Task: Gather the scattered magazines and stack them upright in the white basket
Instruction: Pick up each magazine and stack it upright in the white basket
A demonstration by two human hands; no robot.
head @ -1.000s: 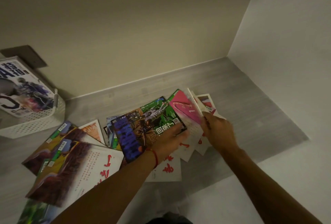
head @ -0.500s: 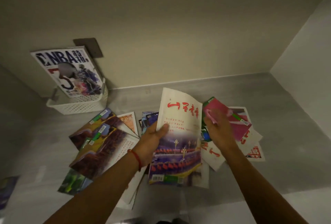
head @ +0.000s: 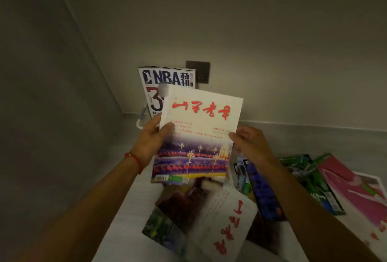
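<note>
I hold a white magazine with red characters upright in front of me. My left hand grips its left edge, thumb on the cover. My right hand touches its right edge with the fingertips. Behind it an NBA magazine stands upright in the white basket, of which only a piece of rim shows. Several other magazines lie scattered on the grey floor: a white one with red writing, a dark blue one, a green one and a pink one.
A dark wall plate sits on the back wall above the basket. A side wall closes the space on the left. Grey floor runs along the back wall to the right.
The white magazine has been lifted from the pile and carried left and up, in front of the basket. My view has swung left with it, and my right hand has come to its right edge.
</note>
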